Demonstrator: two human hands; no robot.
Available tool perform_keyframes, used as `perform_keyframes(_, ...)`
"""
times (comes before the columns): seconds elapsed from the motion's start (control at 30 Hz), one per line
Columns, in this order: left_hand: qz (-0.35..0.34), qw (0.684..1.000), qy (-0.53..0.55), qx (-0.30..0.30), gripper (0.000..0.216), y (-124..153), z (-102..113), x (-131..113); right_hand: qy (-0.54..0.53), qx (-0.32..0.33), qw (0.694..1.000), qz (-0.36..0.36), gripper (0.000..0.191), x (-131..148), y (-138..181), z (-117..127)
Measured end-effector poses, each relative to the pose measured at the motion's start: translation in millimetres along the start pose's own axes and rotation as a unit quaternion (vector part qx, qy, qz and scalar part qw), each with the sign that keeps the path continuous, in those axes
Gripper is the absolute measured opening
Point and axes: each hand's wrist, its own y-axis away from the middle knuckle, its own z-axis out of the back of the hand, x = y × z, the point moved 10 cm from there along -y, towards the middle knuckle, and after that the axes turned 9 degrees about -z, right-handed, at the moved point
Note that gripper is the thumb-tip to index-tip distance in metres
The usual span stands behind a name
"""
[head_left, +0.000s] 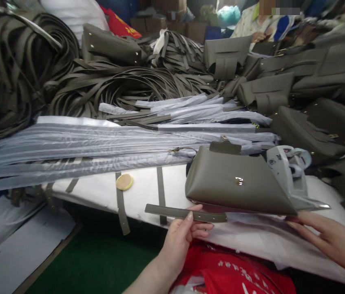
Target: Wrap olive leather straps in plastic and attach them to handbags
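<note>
Head view: your left hand (181, 234) pinches a strap (163, 211) between thumb and fingers, just in front of the bag (224, 173), at the near edge of the table (142, 196). Your right hand (328, 234) is by the bag's lower right corner; cannot tell whether it grips anything.

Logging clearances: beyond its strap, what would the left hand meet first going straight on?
Probably the handbag: its lower edge lies ahead, past the strap in the left hand; depth is unclear.
</note>
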Motion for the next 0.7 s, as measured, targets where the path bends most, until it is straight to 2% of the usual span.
perform_keyframes(0.1, 0.010, 0.999, -0.010, -0.030, 0.054, 4.1, 7.0, -1.4, -0.016, 0.090, 0.996, -0.025, 0.027, 16.6, -3.5, -39.5)
perform_keyframes(0.23, 0.017, 0.997, -0.023, -0.066, 0.049, 8.5, 15.9, -0.6, -0.012, 0.074, 0.997, -0.010, 0.029, 52.0, -6.4, -65.1)
perform_keyframes(0.4, 0.032, 0.995, -0.046, -0.078, 0.049, 12.4, 20.6, 6.3, -0.040, 0.073, 0.996, 0.015, 0.031, 75.3, -9.2, -80.6)
perform_keyframes(0.7, 0.043, 0.994, -0.071, -0.067, 0.053, 17.7, 4.7, 19.8, -0.074, 0.051, 0.995, 0.043, 0.033, 78.6, -5.0, -90.0)
